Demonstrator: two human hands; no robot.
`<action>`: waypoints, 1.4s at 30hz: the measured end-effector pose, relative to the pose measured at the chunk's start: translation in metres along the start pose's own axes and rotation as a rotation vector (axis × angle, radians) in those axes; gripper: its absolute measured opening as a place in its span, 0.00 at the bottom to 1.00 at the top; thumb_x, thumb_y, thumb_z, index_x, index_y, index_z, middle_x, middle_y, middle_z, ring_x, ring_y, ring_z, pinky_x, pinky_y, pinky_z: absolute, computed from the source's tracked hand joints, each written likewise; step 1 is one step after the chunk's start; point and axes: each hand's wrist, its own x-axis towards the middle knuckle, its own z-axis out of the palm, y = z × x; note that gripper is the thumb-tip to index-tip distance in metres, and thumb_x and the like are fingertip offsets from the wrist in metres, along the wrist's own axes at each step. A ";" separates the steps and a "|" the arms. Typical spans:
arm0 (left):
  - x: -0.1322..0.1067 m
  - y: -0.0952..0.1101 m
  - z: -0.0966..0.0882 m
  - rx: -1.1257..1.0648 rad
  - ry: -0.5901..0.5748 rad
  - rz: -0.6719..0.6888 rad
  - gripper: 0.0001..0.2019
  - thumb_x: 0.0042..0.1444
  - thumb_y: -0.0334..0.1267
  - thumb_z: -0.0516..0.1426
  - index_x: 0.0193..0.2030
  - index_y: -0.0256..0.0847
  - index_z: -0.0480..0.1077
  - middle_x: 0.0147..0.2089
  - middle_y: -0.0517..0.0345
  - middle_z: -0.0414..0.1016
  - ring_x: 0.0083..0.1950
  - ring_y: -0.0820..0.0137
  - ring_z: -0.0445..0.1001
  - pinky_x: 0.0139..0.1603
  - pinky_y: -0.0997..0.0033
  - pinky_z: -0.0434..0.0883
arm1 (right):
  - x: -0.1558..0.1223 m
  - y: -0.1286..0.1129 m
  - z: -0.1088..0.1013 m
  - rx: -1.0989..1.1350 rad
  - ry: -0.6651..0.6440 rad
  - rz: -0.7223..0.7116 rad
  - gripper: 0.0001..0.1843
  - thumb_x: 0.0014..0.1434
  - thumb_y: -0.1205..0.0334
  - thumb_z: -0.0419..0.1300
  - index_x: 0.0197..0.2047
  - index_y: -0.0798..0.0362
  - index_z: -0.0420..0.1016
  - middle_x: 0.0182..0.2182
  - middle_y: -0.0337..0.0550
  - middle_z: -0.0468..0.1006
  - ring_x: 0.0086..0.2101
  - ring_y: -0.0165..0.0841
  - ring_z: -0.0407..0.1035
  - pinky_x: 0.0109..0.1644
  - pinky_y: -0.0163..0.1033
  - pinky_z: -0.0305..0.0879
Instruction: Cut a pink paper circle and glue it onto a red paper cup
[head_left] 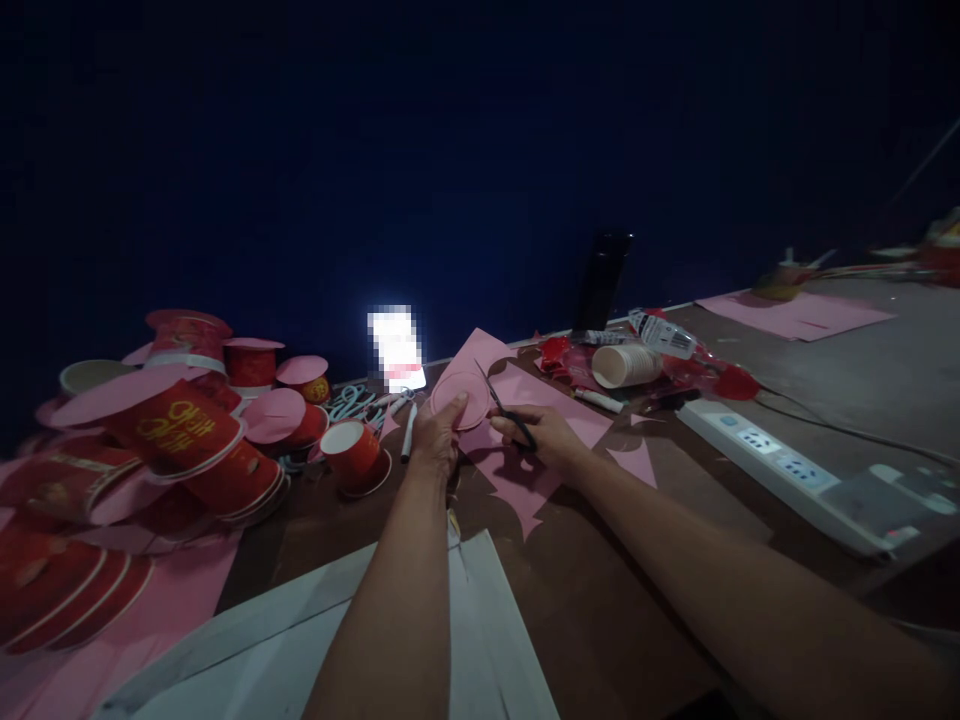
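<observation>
My left hand (437, 432) is closed on a round pink paper disc (456, 392), held just above the brown table (600, 590). My right hand (541, 437) grips black scissors (504, 404), with the blades pointing up and left toward the disc's right edge. Below both hands lies a pink paper sheet (525, 470) with jagged cut edges. A small pink triangle scrap (637, 463) rests to the right of my right hand.
Several red paper cups (180, 430) with pink discs pile up on the left. A single red cup (355, 455) and a pen (407, 432) lie near my left hand. A white power strip (787, 470), a lying paper cup (626, 365) and a dark bottle (602, 282) are at right. White board (480, 640) lies in front.
</observation>
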 end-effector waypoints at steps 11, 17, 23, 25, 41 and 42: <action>0.000 0.001 0.001 0.007 0.005 0.033 0.22 0.37 0.37 0.67 0.41 0.33 0.71 0.36 0.50 0.77 0.37 0.65 0.76 0.41 0.63 0.73 | -0.002 -0.003 0.001 0.020 0.030 0.035 0.26 0.46 0.44 0.64 0.42 0.54 0.76 0.18 0.34 0.67 0.15 0.22 0.57 0.15 0.29 0.50; 0.002 -0.001 -0.001 -0.005 -0.001 0.032 0.23 0.36 0.37 0.67 0.41 0.33 0.71 0.36 0.51 0.77 0.36 0.66 0.76 0.44 0.63 0.72 | -0.002 -0.004 0.001 0.028 0.023 0.021 0.24 0.46 0.45 0.64 0.40 0.56 0.77 0.18 0.34 0.67 0.15 0.22 0.57 0.15 0.28 0.50; 0.002 -0.001 -0.002 -0.022 -0.040 0.045 0.21 0.39 0.36 0.67 0.42 0.33 0.71 0.36 0.51 0.77 0.37 0.66 0.76 0.45 0.61 0.72 | -0.001 -0.002 0.001 0.028 0.046 0.019 0.26 0.45 0.46 0.66 0.42 0.56 0.77 0.18 0.35 0.67 0.16 0.22 0.57 0.15 0.28 0.50; 0.002 -0.001 -0.002 -0.026 -0.037 0.052 0.21 0.39 0.36 0.66 0.42 0.33 0.71 0.36 0.51 0.77 0.37 0.66 0.76 0.45 0.61 0.72 | -0.001 -0.002 0.001 0.027 0.046 0.018 0.26 0.45 0.46 0.65 0.42 0.56 0.77 0.18 0.35 0.67 0.16 0.22 0.57 0.15 0.28 0.50; 0.001 0.006 0.001 -0.041 -0.005 0.085 0.21 0.37 0.34 0.66 0.42 0.35 0.70 0.34 0.53 0.77 0.38 0.65 0.76 0.45 0.61 0.72 | 0.001 0.000 -0.001 0.037 0.027 0.026 0.29 0.44 0.47 0.66 0.47 0.55 0.76 0.18 0.34 0.66 0.16 0.23 0.57 0.14 0.28 0.52; 0.001 0.006 0.001 -0.038 -0.004 0.087 0.21 0.37 0.34 0.66 0.41 0.35 0.71 0.34 0.53 0.77 0.38 0.65 0.76 0.44 0.61 0.72 | 0.001 0.001 -0.001 0.036 0.027 0.029 0.29 0.44 0.47 0.66 0.47 0.55 0.76 0.18 0.34 0.66 0.16 0.23 0.57 0.14 0.28 0.52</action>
